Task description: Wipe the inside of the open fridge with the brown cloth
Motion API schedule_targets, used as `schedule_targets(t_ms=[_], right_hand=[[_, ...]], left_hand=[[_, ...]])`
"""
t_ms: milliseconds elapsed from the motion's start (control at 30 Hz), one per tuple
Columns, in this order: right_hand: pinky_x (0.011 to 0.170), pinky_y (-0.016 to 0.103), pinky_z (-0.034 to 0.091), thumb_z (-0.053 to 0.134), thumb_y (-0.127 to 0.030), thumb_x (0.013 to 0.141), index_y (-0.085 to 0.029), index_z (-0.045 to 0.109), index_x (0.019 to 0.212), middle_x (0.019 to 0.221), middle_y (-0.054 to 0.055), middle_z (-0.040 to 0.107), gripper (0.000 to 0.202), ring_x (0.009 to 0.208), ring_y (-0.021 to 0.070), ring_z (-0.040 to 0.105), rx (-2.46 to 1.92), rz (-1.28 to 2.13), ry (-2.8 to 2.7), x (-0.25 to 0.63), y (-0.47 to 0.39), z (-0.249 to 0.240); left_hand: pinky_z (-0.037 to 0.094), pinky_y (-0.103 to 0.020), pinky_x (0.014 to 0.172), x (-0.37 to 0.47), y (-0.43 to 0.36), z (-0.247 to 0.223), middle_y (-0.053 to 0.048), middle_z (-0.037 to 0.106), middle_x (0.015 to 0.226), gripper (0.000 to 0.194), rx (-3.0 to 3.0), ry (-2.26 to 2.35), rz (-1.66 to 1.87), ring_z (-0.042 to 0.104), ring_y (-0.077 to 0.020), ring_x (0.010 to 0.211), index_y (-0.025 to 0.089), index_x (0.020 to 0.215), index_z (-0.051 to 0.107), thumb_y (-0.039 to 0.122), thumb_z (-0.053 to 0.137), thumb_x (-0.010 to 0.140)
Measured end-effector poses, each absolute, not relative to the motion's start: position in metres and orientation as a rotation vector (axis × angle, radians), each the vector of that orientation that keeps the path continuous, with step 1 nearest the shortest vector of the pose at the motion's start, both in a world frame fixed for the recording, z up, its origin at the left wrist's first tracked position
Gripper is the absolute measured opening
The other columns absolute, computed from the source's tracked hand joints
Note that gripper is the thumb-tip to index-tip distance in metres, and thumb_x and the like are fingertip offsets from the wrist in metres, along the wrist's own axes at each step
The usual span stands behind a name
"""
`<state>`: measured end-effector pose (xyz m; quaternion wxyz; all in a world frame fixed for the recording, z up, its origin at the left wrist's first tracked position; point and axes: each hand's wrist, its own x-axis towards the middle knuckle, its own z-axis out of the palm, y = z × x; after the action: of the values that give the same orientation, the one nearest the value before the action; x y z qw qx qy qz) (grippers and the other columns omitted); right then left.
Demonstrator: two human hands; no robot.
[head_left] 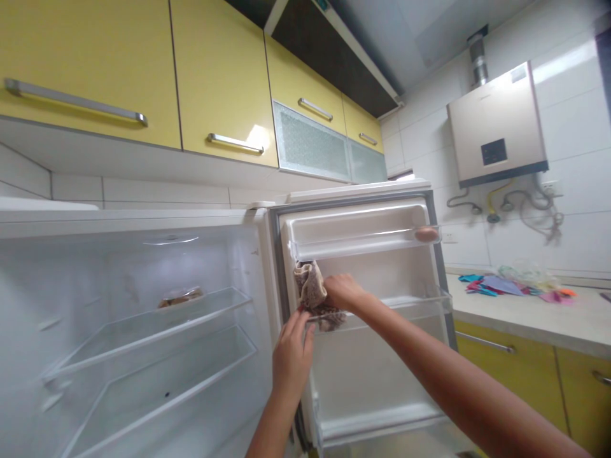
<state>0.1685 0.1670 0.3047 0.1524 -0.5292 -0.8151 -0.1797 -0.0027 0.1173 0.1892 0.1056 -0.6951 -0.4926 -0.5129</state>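
A brown-and-cream patterned cloth [312,287] is bunched in the left end of the middle door shelf [382,316] of an open fridge. Part of it shows through the clear shelf front. My right hand [344,291] is closed on the cloth from the right, its fingertips partly hidden. At the shelf's left end, my left hand [292,346] rests with its fingers stretched out against the rim, just below the cloth, and its thumb apart.
An egg-like brown object [426,234] lies in the upper door shelf [353,243]. Inside the fridge, a small package [180,297] sits on a glass shelf [157,327]. Colourful cloths or bags [501,284] lie on the right counter [525,318]. Yellow cabinets [219,76] hang above.
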Motion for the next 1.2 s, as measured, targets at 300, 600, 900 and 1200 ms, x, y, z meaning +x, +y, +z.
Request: schedule_targets(t_ms=[300,600,900,1200], right_hand=[[0.08,0.034,0.051,0.047,-0.048,0.095,-0.019,0.063,0.121,0.107,0.016,0.076,0.042,0.1,0.0297,0.073,-1.611,-0.496,-2.018,0.187,0.162,0.303],[0.08,0.038,0.052,0.047,-0.06,0.09,-0.024,0.073,0.112,0.102,0.017,0.077,0.05,0.097,0.0327,0.073,-1.911,-0.461,-1.671,0.291,0.162,0.302],[0.08,0.042,0.052,0.043,-0.055,0.091,-0.019,0.076,0.11,0.109,0.022,0.074,0.053,0.102,0.0374,0.071,-2.107,-0.448,-1.361,0.362,0.16,0.299],[0.078,0.041,0.053,0.045,-0.043,0.092,-0.016,0.076,0.109,0.11,0.023,0.073,0.044,0.102,0.036,0.071,-2.194,-0.432,-1.34,0.378,0.165,0.299]], left_hand=[[0.05,-0.048,0.11,-0.006,0.117,0.192,-0.008,0.066,0.138,0.032,-2.05,-1.394,-1.474,0.062,-0.0232,0.128,0.025,0.119,0.069,0.036,0.048,0.097],[0.05,-0.049,0.111,-0.005,0.12,0.19,-0.008,0.066,0.139,0.033,-2.049,-1.379,-1.482,0.062,-0.0232,0.127,0.024,0.121,0.067,0.036,0.047,0.098],[0.05,-0.048,0.111,-0.005,0.118,0.191,-0.007,0.066,0.138,0.032,-2.055,-1.345,-1.505,0.062,-0.023,0.127,0.026,0.119,0.068,0.036,0.047,0.097],[0.051,-0.047,0.109,-0.005,0.118,0.19,-0.005,0.067,0.137,0.031,-2.051,-1.348,-1.493,0.062,-0.0229,0.126,0.028,0.119,0.068,0.036,0.049,0.097]])
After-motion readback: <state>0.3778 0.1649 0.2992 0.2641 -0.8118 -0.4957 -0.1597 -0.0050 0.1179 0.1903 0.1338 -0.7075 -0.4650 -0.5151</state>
